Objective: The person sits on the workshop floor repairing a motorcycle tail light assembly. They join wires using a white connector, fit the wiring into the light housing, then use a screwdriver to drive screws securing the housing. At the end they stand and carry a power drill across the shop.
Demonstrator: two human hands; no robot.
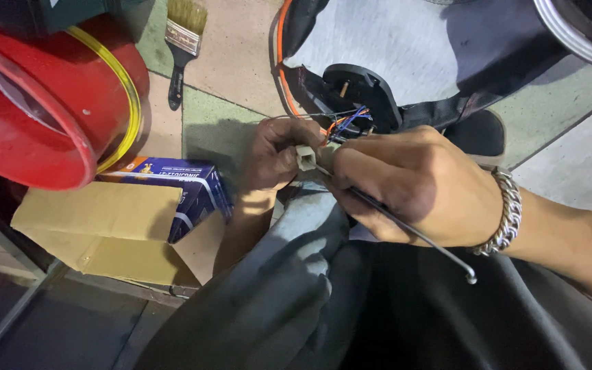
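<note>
Left hand (279, 154) fingers pinch small white plastic connector (305, 157); right hand (412, 185) fingers grip thin metal pick (405, 226). Pick tip risks slipping, nicking coloured wires (347, 122) just beyond fingertips.

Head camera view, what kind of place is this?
Likely a vehicle repair workshop floor: the hands work a wire connector with a thin metal tool, a paintbrush and red housing nearby.
</note>
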